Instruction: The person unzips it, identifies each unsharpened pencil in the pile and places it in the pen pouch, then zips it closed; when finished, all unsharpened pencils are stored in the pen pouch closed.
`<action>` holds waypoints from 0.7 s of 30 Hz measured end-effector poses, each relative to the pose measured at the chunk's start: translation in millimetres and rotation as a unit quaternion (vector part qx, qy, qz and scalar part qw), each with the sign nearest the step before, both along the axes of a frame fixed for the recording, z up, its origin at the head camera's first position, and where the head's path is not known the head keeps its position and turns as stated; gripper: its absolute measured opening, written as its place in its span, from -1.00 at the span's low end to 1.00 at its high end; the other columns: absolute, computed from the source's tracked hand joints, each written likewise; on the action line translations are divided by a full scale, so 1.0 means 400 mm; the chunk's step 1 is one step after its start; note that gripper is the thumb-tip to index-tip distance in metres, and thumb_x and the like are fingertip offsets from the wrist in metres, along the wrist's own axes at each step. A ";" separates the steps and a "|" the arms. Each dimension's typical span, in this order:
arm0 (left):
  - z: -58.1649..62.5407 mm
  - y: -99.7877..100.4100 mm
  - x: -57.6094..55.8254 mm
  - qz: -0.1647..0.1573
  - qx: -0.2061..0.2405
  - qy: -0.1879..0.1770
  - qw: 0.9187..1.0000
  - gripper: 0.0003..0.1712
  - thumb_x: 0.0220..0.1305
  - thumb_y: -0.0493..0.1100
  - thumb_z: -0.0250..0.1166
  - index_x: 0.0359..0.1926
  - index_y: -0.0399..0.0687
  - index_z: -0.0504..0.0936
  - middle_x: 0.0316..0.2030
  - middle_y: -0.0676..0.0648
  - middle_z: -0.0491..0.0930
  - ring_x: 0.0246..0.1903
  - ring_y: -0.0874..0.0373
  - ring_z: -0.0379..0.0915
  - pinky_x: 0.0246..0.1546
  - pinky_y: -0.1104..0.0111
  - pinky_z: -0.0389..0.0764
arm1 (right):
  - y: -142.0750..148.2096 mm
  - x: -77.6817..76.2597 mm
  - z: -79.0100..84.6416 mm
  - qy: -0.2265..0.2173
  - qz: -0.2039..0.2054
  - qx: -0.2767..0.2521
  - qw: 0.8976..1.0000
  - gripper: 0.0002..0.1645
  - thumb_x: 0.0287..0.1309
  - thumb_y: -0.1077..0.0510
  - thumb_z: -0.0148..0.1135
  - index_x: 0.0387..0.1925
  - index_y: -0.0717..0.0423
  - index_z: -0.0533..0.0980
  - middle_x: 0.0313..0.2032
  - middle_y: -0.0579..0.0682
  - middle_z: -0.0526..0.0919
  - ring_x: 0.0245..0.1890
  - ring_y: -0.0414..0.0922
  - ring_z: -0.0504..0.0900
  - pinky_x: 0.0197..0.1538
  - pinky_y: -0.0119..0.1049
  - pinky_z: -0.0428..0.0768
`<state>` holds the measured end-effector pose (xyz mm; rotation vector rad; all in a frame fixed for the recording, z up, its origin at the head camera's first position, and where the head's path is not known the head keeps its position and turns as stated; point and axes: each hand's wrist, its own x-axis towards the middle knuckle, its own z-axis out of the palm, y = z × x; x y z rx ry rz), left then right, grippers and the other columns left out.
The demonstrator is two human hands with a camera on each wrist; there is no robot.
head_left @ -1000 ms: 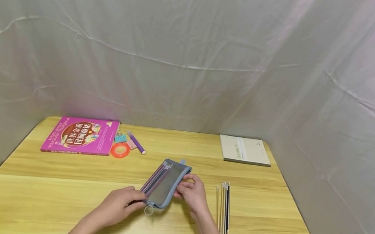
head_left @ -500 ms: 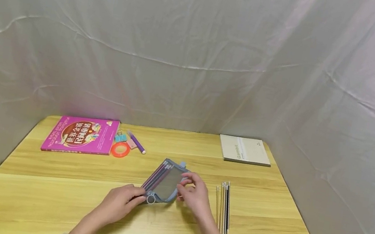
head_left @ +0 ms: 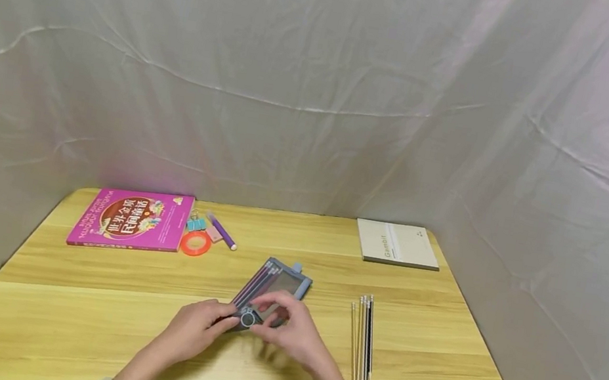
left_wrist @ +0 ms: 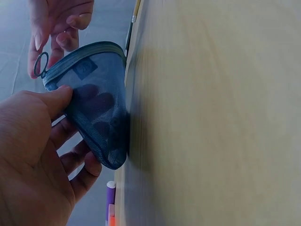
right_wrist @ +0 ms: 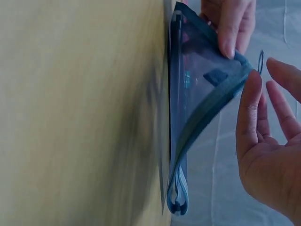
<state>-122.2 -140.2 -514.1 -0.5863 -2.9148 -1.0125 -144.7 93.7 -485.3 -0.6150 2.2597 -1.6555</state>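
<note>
A blue mesh pencil pouch (head_left: 295, 285) lies tilted in the middle of the table, striped pencils (head_left: 260, 282) showing through it. My left hand (head_left: 199, 326) grips its near left corner, thumb on top in the left wrist view and fingers behind the mesh. The zipper's ring pull (head_left: 247, 319) stands out at that corner. Around the ring my right hand (head_left: 288, 330) has thumb and fingers parted; in the right wrist view a fingertip (right_wrist: 254, 80) is right at the zipper edge (right_wrist: 211, 108) beside the ring (right_wrist: 261, 61).
Right of the hands lie several pencils (head_left: 364, 339). A pale notebook (head_left: 397, 244) sits at the back right. Back left is a pink book (head_left: 132, 220), beside an orange tape roll (head_left: 196, 243), a teal binder clip (head_left: 195, 224), a pink eraser (head_left: 213, 233) and a purple marker (head_left: 222, 232).
My right hand has left the pouch's right side and come left and nearer, over to the ring pull. The ring now lies up against the pouch's corner. My left hand keeps its grip.
</note>
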 end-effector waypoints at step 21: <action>0.006 0.004 -0.005 -0.006 0.024 -0.011 1.000 -0.81 0.53 0.10 0.19 -0.28 0.29 0.62 -0.56 0.25 0.33 -0.52 0.40 0.24 -0.48 0.47 0.29 | -0.031 0.006 -0.009 0.089 -0.051 0.032 0.994 -0.81 0.19 0.30 0.46 -0.21 -0.01 0.70 -0.20 -0.04 0.66 -0.38 -0.31 0.63 -0.30 -0.39 0.70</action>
